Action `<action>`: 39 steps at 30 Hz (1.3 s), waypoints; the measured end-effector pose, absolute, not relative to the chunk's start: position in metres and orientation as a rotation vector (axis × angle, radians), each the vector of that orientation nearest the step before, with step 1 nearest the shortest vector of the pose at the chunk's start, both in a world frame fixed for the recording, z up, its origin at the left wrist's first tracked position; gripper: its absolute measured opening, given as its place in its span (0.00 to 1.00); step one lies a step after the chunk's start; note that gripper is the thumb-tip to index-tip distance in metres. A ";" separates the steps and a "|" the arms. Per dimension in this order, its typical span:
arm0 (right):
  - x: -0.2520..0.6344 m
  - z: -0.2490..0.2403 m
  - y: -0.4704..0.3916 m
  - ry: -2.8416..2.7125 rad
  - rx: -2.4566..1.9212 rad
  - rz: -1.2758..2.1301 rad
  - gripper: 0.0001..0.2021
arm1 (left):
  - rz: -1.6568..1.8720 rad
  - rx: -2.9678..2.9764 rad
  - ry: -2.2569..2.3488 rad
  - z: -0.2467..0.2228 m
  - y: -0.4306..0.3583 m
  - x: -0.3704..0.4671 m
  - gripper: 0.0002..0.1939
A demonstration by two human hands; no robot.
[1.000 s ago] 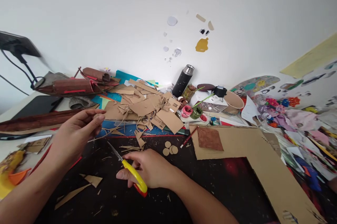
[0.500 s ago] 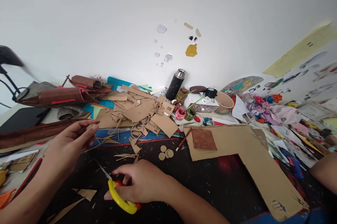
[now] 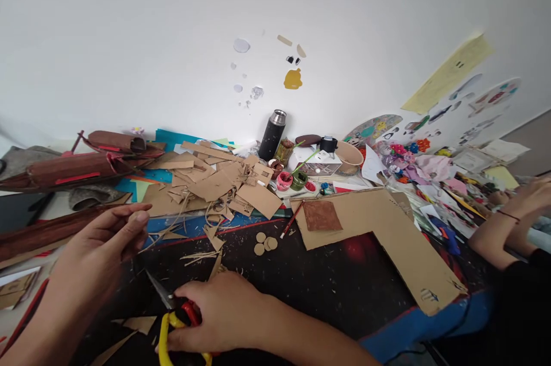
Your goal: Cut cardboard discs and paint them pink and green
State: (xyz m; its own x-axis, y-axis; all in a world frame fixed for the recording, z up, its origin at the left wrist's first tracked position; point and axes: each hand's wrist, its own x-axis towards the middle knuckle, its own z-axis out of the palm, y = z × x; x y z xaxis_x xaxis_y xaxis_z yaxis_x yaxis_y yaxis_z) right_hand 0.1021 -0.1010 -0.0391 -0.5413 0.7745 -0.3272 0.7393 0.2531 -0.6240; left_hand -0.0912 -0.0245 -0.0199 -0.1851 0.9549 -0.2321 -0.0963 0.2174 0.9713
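In the head view my right hand [image 3: 228, 314] is closed around scissors [image 3: 166, 328] with yellow and red handles. Their metal blades point up and left, towards my left hand [image 3: 101, 251]. Thumb and fingertips of that hand are pinched together above the dark table top; anything between them is too small or hidden to name. Below the blades lie cardboard offcuts [image 3: 140, 324]. Several small round cardboard discs [image 3: 267, 242] rest to the right of the scissors, and thin cardboard strips [image 3: 200, 258] lie just above my right hand.
A heap of cardboard scraps [image 3: 219, 182] spreads at the back. Behind it stands a black thermos [image 3: 272, 136]; open paint jars [image 3: 284, 181] are beside it. An L-shaped cardboard sheet [image 3: 387, 217] bears a brown square [image 3: 322, 215]. A brown model boat [image 3: 73, 168] sits left; another person's arm [image 3: 499, 234] is at right.
The view has turned right, showing more of the other person. The scissors have tilted, with their handles now lower and further left. My left hand stays pinched.
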 end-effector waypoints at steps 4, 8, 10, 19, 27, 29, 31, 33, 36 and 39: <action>0.097 -0.038 -0.104 -2.502 -1.521 1.107 0.32 | 1.209 0.871 1.324 -0.017 -0.028 -0.087 0.38; 0.094 -0.036 -0.108 -2.540 -1.533 1.026 0.31 | 1.168 0.880 1.268 -0.017 -0.034 -0.084 0.36; 0.093 -0.035 -0.110 -2.535 -1.553 0.993 0.29 | 1.141 0.923 1.234 -0.017 -0.039 -0.082 0.34; 0.090 -0.032 -0.121 -2.417 -1.697 0.907 0.25 | 1.021 1.060 1.065 -0.009 -0.061 -0.075 0.29; 0.093 -0.024 -0.126 -2.250 -1.667 1.066 0.20 | 0.971 1.067 1.064 -0.011 -0.060 -0.075 0.26; 0.096 -0.024 -0.127 -2.164 -1.617 1.154 0.17 | 0.967 1.082 1.084 -0.013 -0.056 -0.075 0.27; 0.104 -0.024 -0.126 -1.994 -1.552 1.267 0.15 | 0.953 1.090 1.132 -0.014 -0.052 -0.073 0.28; 0.118 -0.023 -0.120 -1.712 -1.509 1.390 0.16 | 0.936 1.098 1.170 -0.015 -0.050 -0.070 0.30; 0.150 -0.021 -0.103 -1.274 -1.494 1.433 0.21 | 0.900 1.110 1.185 -0.017 -0.048 -0.063 0.31; 0.190 -0.019 -0.081 -1.061 -1.456 1.255 0.23 | 0.881 1.090 1.180 -0.019 -0.048 -0.053 0.34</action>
State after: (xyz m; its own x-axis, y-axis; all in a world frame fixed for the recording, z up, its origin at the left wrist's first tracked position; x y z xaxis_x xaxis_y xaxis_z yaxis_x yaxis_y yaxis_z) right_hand 0.1895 -0.0809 -0.0195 0.1118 0.9716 -0.2086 0.0441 -0.2146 -0.9757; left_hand -0.0531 -0.0479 -0.0186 0.1872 0.9468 -0.2618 0.0176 0.2633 0.9646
